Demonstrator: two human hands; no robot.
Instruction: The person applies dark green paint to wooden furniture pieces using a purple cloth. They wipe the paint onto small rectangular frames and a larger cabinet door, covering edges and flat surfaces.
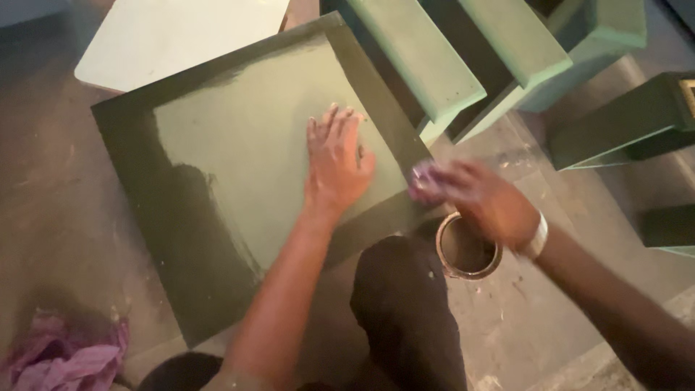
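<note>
Green panel (239,145) flat on floor, partly coated darker; left hand (337,163) open, palm pressed on its right half; open tin (468,250) just off panel's lower right edge; right hand (483,197) above tin, pinching blurred purple rag (423,176).

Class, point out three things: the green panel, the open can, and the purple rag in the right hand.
green panel (239,137), head view, on its lighter painted face
open can (467,250), head view, on its inside
purple rag (423,177), head view, on the bunched cloth at the fingertips
</note>
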